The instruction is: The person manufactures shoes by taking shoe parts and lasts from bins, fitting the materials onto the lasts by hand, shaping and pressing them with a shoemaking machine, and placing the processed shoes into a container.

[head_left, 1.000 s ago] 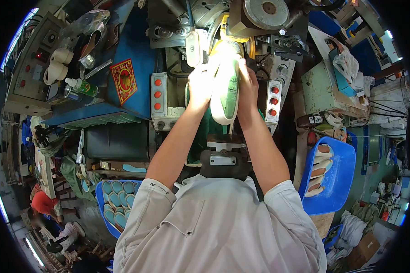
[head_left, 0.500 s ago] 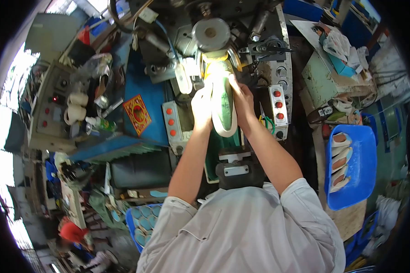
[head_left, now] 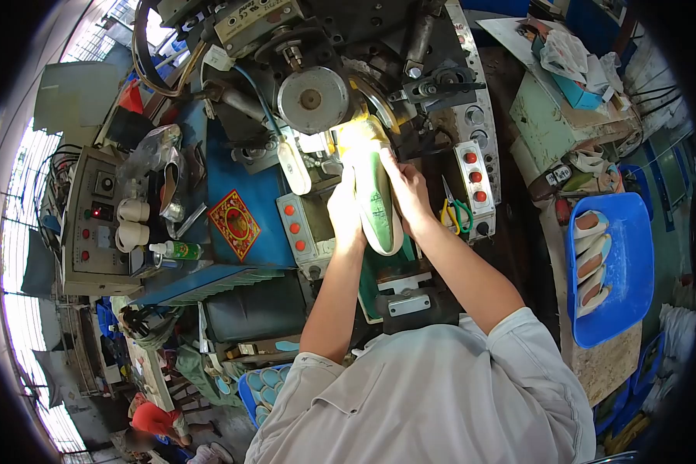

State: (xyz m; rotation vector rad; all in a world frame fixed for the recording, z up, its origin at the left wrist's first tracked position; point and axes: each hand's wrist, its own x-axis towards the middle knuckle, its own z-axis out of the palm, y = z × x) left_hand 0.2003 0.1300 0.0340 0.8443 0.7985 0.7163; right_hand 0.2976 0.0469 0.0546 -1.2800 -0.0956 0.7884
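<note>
Above and left of your left hand (head_left: 345,212), a metal box (head_left: 258,21) bears what looks like "CE"; its other print is blurred. Marks on the green-bottomed shoe (head_left: 376,207) in that hand, and the red diamond sign (head_left: 235,224) to its left, cannot be read.

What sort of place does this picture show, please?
Probably a footwear workshop: the left hand and right hand hold a shoe at a machine with red buttons, and a blue bin holds more shoes.
</note>
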